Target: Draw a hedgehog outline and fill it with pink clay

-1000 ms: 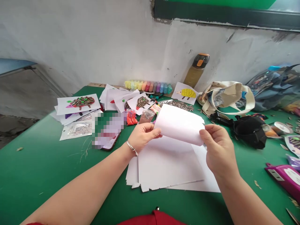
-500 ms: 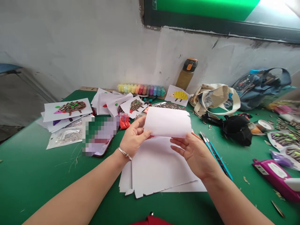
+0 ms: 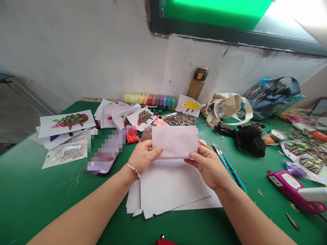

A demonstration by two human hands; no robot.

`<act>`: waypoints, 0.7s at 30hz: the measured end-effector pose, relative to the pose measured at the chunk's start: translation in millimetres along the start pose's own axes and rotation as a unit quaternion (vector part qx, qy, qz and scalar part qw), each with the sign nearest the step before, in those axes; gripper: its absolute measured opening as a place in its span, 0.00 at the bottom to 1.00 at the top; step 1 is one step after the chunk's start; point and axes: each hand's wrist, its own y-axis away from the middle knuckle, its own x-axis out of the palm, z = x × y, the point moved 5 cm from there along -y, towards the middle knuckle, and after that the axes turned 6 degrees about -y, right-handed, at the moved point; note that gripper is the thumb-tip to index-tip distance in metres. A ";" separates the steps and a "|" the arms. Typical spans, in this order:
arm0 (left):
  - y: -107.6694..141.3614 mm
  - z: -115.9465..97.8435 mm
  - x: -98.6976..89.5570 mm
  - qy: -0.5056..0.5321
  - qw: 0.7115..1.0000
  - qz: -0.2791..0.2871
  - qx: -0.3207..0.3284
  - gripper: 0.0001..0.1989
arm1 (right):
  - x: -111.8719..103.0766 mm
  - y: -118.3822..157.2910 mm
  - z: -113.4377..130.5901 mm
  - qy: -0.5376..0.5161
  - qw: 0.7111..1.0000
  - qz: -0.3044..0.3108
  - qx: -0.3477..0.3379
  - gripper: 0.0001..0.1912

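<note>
A small white sheet of paper is held up between both hands, its right edge a little ragged. My left hand, with a silver bracelet at the wrist, pinches its lower left corner, thumb in front. At the lower right corner my right hand grips it the same way. Below them, larger white sheets lie stacked on the green table, their front edges torn. Just right of the right hand are a blue utility knife and an orange pencil-like stick, partly covered.
Hedgehog pictures and a phone lie left. Behind are sunflower seeds, coloured clay packs and a bottle. To the right are a canvas bag, a black pouch and a magenta glue gun.
The paper has come down slightly and stands flatter toward me. My right fingers, loosely spread before, have closed on its lower right corner. The whole view has shifted a little.
</note>
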 end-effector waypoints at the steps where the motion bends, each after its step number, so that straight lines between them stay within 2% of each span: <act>1: -0.1 0.1 -1.2 -0.012 1.000 -0.011 0.001 0.19 | -0.1 -0.1 -0.4 0.003 1.000 0.001 0.003 0.14; 8: 0.9 -3.2 -1.0 -0.035 0.999 -0.027 0.012 0.13 | -2.7 -2.7 -0.3 -0.019 1.000 -0.006 -0.009 0.11; 16: -0.6 4.2 -1.7 -0.024 1.000 -0.019 -0.006 0.19 | -4.3 -2.5 0.3 -0.010 1.000 -0.019 -0.004 0.11; 21: -0.2 4.7 -1.4 -0.024 1.000 -0.018 -0.006 0.19 | -6.7 -3.3 -0.1 -0.025 0.999 -0.028 0.001 0.12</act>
